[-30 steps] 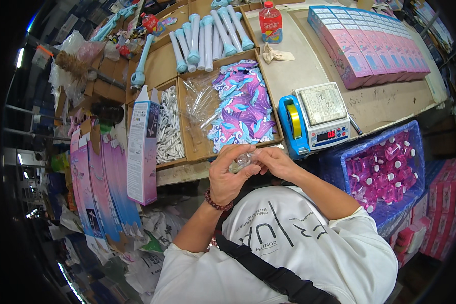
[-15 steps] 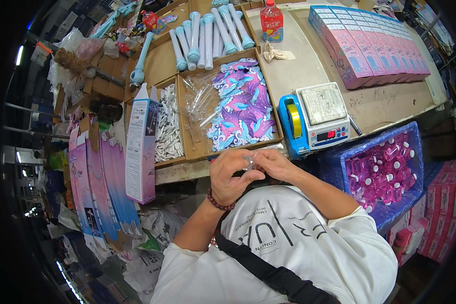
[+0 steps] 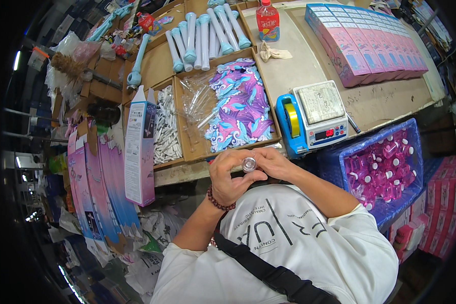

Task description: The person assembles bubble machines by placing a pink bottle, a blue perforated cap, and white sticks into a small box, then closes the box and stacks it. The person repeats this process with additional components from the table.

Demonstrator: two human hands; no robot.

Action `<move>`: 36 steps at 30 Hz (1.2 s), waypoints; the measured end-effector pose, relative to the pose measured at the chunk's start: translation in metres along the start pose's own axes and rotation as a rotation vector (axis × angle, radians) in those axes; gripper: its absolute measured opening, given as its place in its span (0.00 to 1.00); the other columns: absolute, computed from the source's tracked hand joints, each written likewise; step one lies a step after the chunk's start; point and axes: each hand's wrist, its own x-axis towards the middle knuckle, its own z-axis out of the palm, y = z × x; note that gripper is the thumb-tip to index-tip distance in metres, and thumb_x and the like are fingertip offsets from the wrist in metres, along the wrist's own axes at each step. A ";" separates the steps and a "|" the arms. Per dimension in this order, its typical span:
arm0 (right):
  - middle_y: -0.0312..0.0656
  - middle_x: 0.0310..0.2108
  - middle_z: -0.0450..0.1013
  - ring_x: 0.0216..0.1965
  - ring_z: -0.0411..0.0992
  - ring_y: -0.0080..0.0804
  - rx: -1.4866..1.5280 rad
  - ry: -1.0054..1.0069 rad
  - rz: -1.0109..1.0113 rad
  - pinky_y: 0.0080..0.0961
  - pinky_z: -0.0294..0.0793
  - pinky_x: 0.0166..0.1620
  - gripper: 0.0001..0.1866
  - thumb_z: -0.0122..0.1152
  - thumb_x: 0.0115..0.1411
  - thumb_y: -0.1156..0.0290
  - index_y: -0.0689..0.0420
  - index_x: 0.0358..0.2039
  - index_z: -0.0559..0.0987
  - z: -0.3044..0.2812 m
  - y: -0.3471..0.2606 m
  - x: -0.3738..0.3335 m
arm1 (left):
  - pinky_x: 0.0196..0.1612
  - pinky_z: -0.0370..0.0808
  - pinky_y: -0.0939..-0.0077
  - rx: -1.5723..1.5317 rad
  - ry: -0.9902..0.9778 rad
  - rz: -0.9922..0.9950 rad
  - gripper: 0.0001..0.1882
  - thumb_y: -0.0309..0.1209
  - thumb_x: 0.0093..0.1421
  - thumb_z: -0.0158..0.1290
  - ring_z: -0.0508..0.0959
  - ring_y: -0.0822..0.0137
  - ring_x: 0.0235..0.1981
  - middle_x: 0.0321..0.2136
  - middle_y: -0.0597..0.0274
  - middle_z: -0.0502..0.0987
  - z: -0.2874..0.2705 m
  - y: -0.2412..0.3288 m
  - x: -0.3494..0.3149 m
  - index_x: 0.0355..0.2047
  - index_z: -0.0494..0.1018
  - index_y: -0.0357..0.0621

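Observation:
In front of my chest, both hands are together at the table's near edge. My left hand (image 3: pixel 229 175) curls its fingers and thumb around a clear plastic tube (image 3: pixel 249 164), seen end-on as a round rim. My right hand (image 3: pixel 272 163) closes on its right side, with fingertips partly hidden. Just beyond them, a cardboard tray (image 3: pixel 189 144) holds thin clear tubes (image 3: pixel 200 104) and a pile of purple-and-blue printed cutouts (image 3: pixel 240 111). To its left lie many small white cylindrical parts (image 3: pixel 167 126).
A blue tape dispenser (image 3: pixel 292 124) and a digital scale (image 3: pixel 320 109) stand right of the tray. A blue crate (image 3: pixel 334 175) of pink bottles sits at right. Farther back are white-and-blue wands (image 3: pixel 202 40), a red bottle (image 3: pixel 267 21) and pink boxes (image 3: pixel 359 48). An upright carton (image 3: pixel 139 152) stands left.
The clear tube has tipped so its round end now faces up more fully between my hands. My hands stay in nearly the same place; the view shifts slightly.

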 end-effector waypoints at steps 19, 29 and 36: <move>0.36 0.37 0.77 0.34 0.73 0.21 -0.117 0.173 0.127 0.19 0.72 0.36 0.19 0.50 0.68 0.57 0.60 0.48 0.76 -0.025 0.020 -0.013 | 0.42 0.74 0.71 0.114 0.073 -0.766 0.18 0.23 0.54 0.60 0.79 0.63 0.39 0.37 0.55 0.79 0.006 -0.120 -0.129 0.45 0.74 0.41; 0.40 0.33 0.77 0.33 0.73 0.23 -0.173 0.210 0.192 0.20 0.74 0.39 0.17 0.54 0.66 0.64 0.65 0.47 0.76 -0.021 0.020 -0.013 | 0.45 0.73 0.59 0.253 0.061 -0.398 0.18 0.29 0.55 0.58 0.75 0.45 0.44 0.41 0.47 0.76 0.013 -0.109 -0.119 0.46 0.70 0.43; 0.42 0.31 0.76 0.30 0.72 0.25 -0.355 0.136 0.149 0.23 0.72 0.36 0.16 0.58 0.63 0.64 0.62 0.46 0.77 -0.014 0.022 -0.008 | 0.41 0.75 0.61 0.319 0.023 -0.345 0.20 0.28 0.54 0.60 0.78 0.48 0.40 0.37 0.49 0.78 0.012 -0.104 -0.114 0.47 0.69 0.42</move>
